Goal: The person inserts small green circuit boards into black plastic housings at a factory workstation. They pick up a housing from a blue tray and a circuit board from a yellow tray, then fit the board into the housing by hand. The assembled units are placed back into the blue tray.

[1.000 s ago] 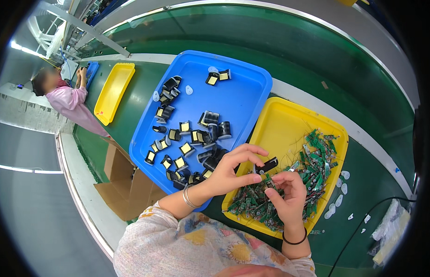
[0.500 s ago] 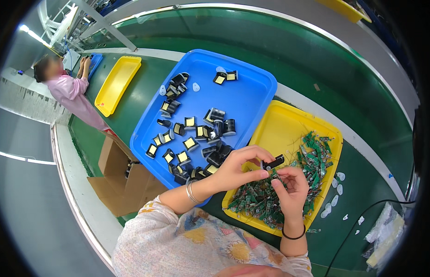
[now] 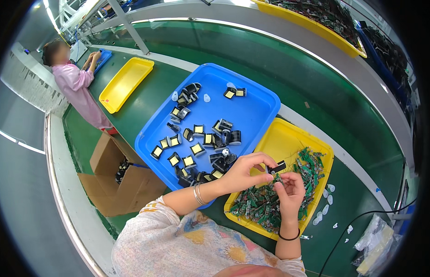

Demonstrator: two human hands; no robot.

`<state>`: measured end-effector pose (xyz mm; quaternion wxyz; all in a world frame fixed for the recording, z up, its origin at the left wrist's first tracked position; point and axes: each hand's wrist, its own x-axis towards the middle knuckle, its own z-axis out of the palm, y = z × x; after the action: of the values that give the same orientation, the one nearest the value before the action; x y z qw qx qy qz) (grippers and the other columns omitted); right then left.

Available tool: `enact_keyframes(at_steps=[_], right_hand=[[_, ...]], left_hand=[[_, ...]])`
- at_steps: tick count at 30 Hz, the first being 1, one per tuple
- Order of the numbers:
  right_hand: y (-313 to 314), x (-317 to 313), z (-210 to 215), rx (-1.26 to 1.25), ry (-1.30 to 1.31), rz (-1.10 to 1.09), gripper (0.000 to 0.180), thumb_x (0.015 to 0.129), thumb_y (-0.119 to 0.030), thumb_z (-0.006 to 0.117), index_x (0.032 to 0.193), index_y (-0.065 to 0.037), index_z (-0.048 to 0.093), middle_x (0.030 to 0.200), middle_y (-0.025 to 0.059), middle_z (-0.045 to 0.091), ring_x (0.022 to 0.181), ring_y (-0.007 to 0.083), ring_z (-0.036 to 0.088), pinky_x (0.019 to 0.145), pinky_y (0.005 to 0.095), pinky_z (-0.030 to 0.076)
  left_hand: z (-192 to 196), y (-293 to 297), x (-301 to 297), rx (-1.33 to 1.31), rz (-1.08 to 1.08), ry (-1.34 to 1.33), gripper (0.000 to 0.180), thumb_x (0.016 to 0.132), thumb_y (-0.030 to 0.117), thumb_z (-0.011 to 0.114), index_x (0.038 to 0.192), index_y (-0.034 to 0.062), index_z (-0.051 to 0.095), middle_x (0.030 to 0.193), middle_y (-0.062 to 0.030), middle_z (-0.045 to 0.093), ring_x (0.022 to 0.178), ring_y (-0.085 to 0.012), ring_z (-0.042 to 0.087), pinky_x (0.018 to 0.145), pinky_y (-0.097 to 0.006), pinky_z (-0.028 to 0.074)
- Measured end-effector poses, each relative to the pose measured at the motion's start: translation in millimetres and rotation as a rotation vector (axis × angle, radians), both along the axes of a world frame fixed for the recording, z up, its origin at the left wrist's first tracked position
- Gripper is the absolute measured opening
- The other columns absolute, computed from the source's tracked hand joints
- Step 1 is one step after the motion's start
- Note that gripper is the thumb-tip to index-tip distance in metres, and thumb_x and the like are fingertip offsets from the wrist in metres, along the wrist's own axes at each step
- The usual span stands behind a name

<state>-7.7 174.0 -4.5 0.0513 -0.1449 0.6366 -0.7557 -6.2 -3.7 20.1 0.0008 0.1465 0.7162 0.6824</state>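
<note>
My left hand (image 3: pixel 250 172) is closed on a small black plastic housing (image 3: pixel 280 166), which sticks out past the fingertips. Close against it, my right hand (image 3: pixel 291 188) pinches a small green circuit board (image 3: pixel 277 177). The two parts meet between my fingers, which hide whether the board sits inside the housing. Both hands are above a yellow tray (image 3: pixel 276 134) heaped with green circuit boards (image 3: pixel 263 205) and thin wires. To the left, a blue tray (image 3: pixel 155 122) holds many black housings with pale yellow pads (image 3: pixel 197 148) and some clear oval pieces.
Clear oval pieces (image 3: pixel 318 218) and white bits lie right of the yellow tray, near a black cable (image 3: pixel 337 242) and plastic bags (image 3: pixel 374 240). Another yellow tray (image 3: pixel 127 83), a person in pink (image 3: pixel 78 87) and an open cardboard box (image 3: pixel 108 184) are left. A loaded yellow tray (image 3: pixel 312 25) sits on the upper shelf.
The view has tilted, so more of the upper shelf and its loaded trays shows. My hands keep the housing and the board together, with only slight finger movement.
</note>
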Motion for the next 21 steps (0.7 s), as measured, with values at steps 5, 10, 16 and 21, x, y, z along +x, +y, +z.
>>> enact_keyframes(at_steps=[5, 10, 16, 21], right_hand=[[0.2, 1.7, 0.1, -0.042, -0.07, 0.005, 0.024, 0.072, 0.005, 0.062, 0.094, 0.001, 0.053, 0.088, 0.0035, 0.055, 0.081, 0.0088, 0.053, 0.074, 0.0205, 0.042], [1.2, 1.4, -0.1, -0.033, -0.073, 0.002, 0.024, 0.072, 0.005, 0.062, 0.094, 0.001, 0.053, 0.088, 0.0038, 0.055, 0.081, 0.0087, 0.053, 0.074, 0.0205, 0.042], [1.4, -0.2, -1.0, -0.007, -0.017, 0.009, 0.023, 0.074, 0.006, 0.059, 0.095, 0.001, 0.05, 0.087, 0.0037, 0.052, 0.075, 0.0082, 0.052, 0.066, 0.0201, 0.045], [1.7, -0.4, 0.5, -0.002, -0.025, 0.006, 0.023, 0.074, 0.006, 0.059, 0.094, 0.001, 0.05, 0.085, 0.0037, 0.052, 0.074, 0.0083, 0.052, 0.066, 0.02, 0.045]], left_hand=[[0.4, -0.1, 1.2, -0.006, 0.007, 0.008, 0.021, 0.074, 0.006, 0.064, 0.093, 0.0021, 0.056, 0.101, -0.0111, 0.056, 0.095, -0.018, 0.055, 0.076, -0.028, 0.046], [-1.3, 1.1, 0.9, 0.0, 0.018, 0.026, 0.024, 0.075, 0.01, 0.065, 0.095, 0.0028, 0.056, 0.096, -0.0052, 0.056, 0.089, -0.0135, 0.053, 0.074, -0.027, 0.046], [0.3, 1.5, 0.5, 0.005, 0.012, 0.012, 0.023, 0.075, 0.011, 0.065, 0.095, 0.0027, 0.057, 0.096, -0.0055, 0.056, 0.09, -0.0134, 0.053, 0.074, -0.027, 0.046], [-0.3, 0.7, -0.9, 0.0, -0.006, -0.001, 0.022, 0.074, 0.006, 0.064, 0.094, 0.0016, 0.056, 0.101, -0.0108, 0.055, 0.093, -0.0173, 0.055, 0.076, -0.028, 0.047]])
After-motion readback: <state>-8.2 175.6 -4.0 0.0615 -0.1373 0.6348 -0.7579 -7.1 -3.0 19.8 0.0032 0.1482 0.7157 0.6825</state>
